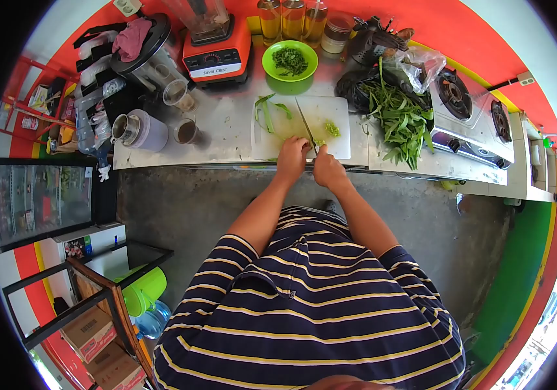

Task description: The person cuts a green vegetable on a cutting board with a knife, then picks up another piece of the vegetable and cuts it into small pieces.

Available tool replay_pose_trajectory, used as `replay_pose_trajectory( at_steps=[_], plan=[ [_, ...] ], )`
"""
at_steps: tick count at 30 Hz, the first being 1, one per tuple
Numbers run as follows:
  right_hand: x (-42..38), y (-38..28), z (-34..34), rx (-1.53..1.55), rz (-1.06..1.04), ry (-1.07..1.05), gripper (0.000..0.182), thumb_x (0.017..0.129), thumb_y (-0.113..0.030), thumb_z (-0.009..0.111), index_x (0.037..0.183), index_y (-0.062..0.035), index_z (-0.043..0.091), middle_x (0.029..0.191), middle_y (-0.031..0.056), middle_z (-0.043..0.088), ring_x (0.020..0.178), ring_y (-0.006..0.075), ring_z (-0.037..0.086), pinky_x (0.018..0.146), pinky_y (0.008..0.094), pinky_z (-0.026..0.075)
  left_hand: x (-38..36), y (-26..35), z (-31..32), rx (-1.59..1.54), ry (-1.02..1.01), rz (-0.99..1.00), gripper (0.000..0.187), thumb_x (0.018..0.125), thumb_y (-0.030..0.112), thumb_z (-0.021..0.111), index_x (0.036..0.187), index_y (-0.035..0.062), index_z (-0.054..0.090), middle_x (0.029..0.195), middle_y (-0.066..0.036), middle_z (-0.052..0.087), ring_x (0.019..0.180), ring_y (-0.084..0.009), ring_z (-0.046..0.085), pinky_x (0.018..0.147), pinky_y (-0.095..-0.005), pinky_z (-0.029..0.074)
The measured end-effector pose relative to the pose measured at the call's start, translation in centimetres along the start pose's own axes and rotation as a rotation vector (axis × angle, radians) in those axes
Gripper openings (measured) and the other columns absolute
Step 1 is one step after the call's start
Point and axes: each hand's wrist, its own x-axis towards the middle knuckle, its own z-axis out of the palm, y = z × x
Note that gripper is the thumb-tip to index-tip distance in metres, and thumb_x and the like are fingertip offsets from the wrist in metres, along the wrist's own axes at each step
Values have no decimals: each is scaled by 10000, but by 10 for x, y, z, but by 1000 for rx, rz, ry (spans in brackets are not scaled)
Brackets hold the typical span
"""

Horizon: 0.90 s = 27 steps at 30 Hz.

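A white cutting board (pixel 272 143) lies on the metal counter. My right hand (pixel 328 168) is closed round the handle of a knife (pixel 305 121), whose blade points away over the board. Beside it, my left hand (pixel 293 156) is closed on green stems at the board's near edge. Long green leaves (pixel 266 114) rest on the board's left part, and a small pile of chopped green pieces (pixel 331 128) is right of the blade. Behind the board, a green bowl (pixel 290 83) contains chopped greens (pixel 289 61).
A red blender (pixel 217 57) and glass bottles (pixel 292 23) stand at the back. Leafy greens (pixel 400 123) lie right of the board, beside a gas stove (pixel 463 130). Cups (pixel 187 132) and a metal-topped jug (pixel 140 130) are on the left.
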Motion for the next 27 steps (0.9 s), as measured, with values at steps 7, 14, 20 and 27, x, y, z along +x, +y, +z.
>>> replay_pose_trajectory(
  at_steps=[7, 14, 20, 27],
  plan=[
    [-14, 8, 12, 20, 65, -1, 295, 938, -105, 509, 1177, 30, 403, 1098, 354, 661, 1066, 490, 663, 922, 546, 529, 0, 3, 3, 12, 16, -10, 79, 847, 76, 672, 873, 2, 660, 854, -184, 628, 866, -392, 593, 784, -482, 462],
    [5, 7, 11, 60, 19, 72, 283, 1005, -212, 497, 1160, 9, 411, 1040, 343, 677, 1005, 508, 666, 889, 578, 517, -3, 7, -3, 274, -42, 191, 89, 895, 85, 626, 978, 51, 630, 923, -135, 607, 905, -366, 566, 799, -468, 469],
    [-4, 21, -10, 70, 93, 142, 276, 1011, -212, 497, 1180, -7, 423, 1060, 305, 695, 1007, 461, 689, 881, 527, 546, 5, -4, -7, 539, -165, 404, 174, 847, 90, 611, 1019, 79, 633, 934, -84, 601, 953, -275, 596, 827, -412, 496],
    [11, 29, -9, 80, 85, 252, 332, 1013, -258, 522, 1163, 26, 442, 1015, 332, 684, 964, 494, 678, 855, 566, 530, 47, 0, -2, 592, -235, 409, 153, 879, 157, 623, 1004, 79, 667, 927, -87, 636, 945, -278, 606, 821, -414, 495]
  ],
)
